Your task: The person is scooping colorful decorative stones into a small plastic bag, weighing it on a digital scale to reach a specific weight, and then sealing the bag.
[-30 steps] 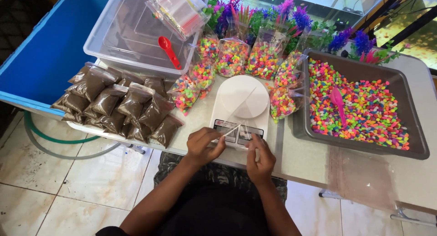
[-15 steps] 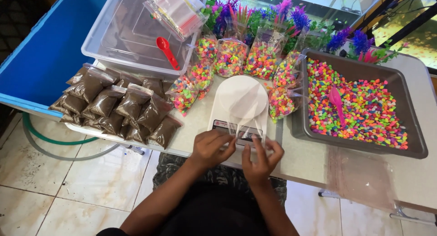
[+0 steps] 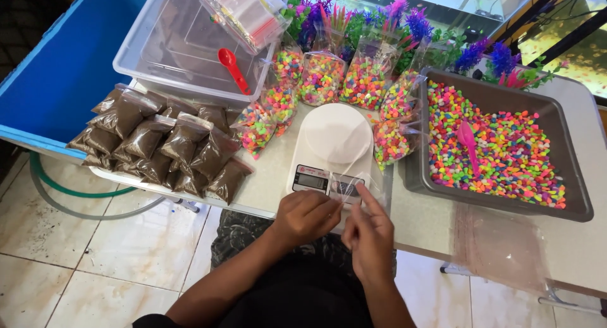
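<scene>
Two hands: both mine, low centre, pinching one small clear plastic bag (image 3: 346,190) at the near edge of the worktop (image 3: 272,176)
left hand (image 3: 306,215): fingers closed on the bag's left edge
right hand (image 3: 370,232): fingertips closed on the bag's right side
bag position: empty, over the front of the white kitchen scale (image 3: 333,148)
right of scale: grey tray (image 3: 572,176) of coloured gravel, pink scoop (image 3: 468,141) in it
left: brown sand bags (image 3: 158,144)
behind: filled gravel bags (image 3: 322,78), clear tub (image 3: 183,46) with red scoop (image 3: 232,67)

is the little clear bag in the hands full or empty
Empty: the clear bag between the left hand and right hand shows no pebbles inside.
</scene>
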